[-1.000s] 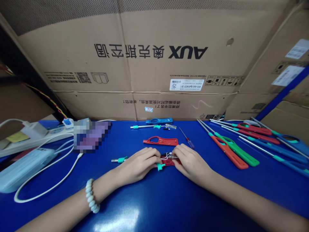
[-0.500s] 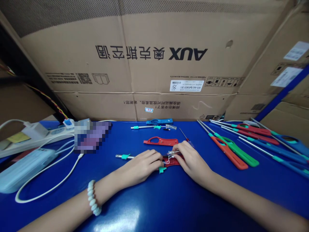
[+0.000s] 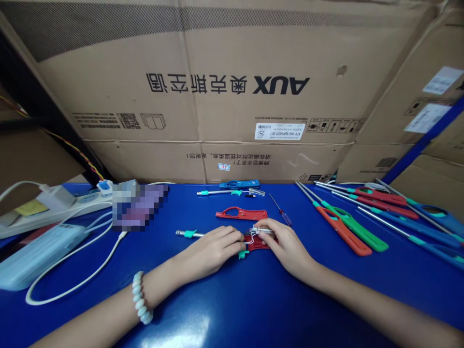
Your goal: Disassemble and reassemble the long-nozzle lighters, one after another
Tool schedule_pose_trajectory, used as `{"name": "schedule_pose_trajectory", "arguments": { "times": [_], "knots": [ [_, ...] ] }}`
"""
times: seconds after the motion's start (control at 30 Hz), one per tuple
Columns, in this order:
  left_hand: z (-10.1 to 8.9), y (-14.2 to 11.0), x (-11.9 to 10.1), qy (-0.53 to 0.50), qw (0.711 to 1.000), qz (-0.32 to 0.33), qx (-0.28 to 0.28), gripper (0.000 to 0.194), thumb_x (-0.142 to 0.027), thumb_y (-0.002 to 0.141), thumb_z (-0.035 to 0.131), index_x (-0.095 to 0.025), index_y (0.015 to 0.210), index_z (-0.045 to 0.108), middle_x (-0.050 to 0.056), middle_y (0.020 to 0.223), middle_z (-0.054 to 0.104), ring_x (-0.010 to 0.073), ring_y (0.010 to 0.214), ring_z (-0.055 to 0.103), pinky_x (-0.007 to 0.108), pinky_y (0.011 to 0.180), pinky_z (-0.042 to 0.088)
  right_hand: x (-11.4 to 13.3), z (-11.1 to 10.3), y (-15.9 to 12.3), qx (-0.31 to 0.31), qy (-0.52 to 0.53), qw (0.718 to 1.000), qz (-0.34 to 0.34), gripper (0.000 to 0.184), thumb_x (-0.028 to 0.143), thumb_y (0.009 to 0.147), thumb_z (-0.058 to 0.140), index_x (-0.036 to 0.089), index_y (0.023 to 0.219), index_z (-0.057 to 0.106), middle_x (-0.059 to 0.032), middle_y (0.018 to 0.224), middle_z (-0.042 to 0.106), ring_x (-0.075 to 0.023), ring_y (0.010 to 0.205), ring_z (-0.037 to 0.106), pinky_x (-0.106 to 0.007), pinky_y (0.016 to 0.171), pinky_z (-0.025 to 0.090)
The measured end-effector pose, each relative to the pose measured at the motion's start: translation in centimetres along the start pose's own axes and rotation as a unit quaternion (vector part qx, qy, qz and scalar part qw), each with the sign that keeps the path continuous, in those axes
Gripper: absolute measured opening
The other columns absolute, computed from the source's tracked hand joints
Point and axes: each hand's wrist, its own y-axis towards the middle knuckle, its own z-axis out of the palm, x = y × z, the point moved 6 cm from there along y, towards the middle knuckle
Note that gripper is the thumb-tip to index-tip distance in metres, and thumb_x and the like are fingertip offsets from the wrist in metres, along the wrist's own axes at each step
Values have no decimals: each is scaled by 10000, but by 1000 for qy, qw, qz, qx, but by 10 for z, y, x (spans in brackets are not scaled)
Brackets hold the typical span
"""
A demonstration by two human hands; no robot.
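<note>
My left hand (image 3: 223, 244) is closed over a lighter being held on the table, its metal tube (image 3: 195, 235) sticking out to the left with a green collar. Beneath the fingers lies a red lighter shell half (image 3: 258, 243), and a green trigger (image 3: 243, 254) shows below the fingertips. My right hand (image 3: 282, 241) pinches a clear lighter fuel tank (image 3: 265, 231) just over that shell. Thin white wires (image 3: 252, 239) run between the two hands. Part of the shell is hidden by my fingers.
Behind my hands lie another red shell half (image 3: 246, 214), a tube with a clear tank (image 3: 217, 192), a blue shell half (image 3: 239, 184) and a screwdriver (image 3: 284, 215). Several finished-looking lighters (image 3: 344, 231) lie right. A power bank (image 3: 41, 253) and cables are left; a cardboard box (image 3: 217, 111) stands behind.
My right hand has shifted slightly left and down with the clear tank, uncovering the screwdriver's handle. My left hand stays nearly where it was.
</note>
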Motion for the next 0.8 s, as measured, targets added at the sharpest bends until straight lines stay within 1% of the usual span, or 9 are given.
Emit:
{"name": "schedule_pose_trajectory", "arguments": {
  "times": [0.17,0.3,0.37,0.47,0.53,0.67,0.8],
  "knots": [
    [1,-1,0,3,1000,3,-3,243,-107,984,348,-124,1131,540,101,1085,574,205,951,520,340,829,470,1,-1,-2,-6,-13,1000,11,125,165,903,460,215,954,562,-31,930,664,-194,839,632,-304,744,466],
    [1,0,0,5,1000,7,-2,238,-107,983,348,-119,1125,539,100,1087,576,208,956,523,337,828,471,-1,0,-2,-1,19,999,38,117,206,921,433,222,972,537,-18,828,648,-176,722,633,-285,671,478],
    [1,0,0,7,1000,7,0,240,-106,984,343,-123,1122,538,101,1098,572,208,962,524,339,835,470,-3,0,-1,0,31,998,47,111,210,917,436,223,980,527,-10,787,631,-173,693,623,-282,649,479],
    [1,-1,1,11,1000,3,2,249,-110,988,331,-131,1122,539,101,1103,567,206,952,528,335,826,469,-4,-1,0,-6,43,998,45,87,203,893,470,221,959,525,-11,797,608,-169,704,606,-279,645,481],
    [0,-1,1,11,1000,0,1,252,-118,991,328,-136,1121,543,101,1086,570,203,937,529,330,812,468,-3,-2,1,-4,69,997,41,72,199,878,490,215,940,522,-13,812,597,-161,708,598,-269,643,484],
    [-6,-2,0,5,1000,3,-16,238,-128,989,351,-142,1126,545,108,1088,572,202,942,525,335,818,451,-1,-5,2,9,116,993,37,47,194,864,508,204,908,522,-1,788,589,-148,700,594,-254,645,483],
    [-12,-2,-7,-5,999,30,-21,234,-96,973,361,-137,1105,550,103,1052,588,204,926,519,344,808,427,1,-10,3,6,103,994,30,59,181,854,526,203,905,546,-7,821,620,-157,741,607,-266,675,482]
  ]
}}
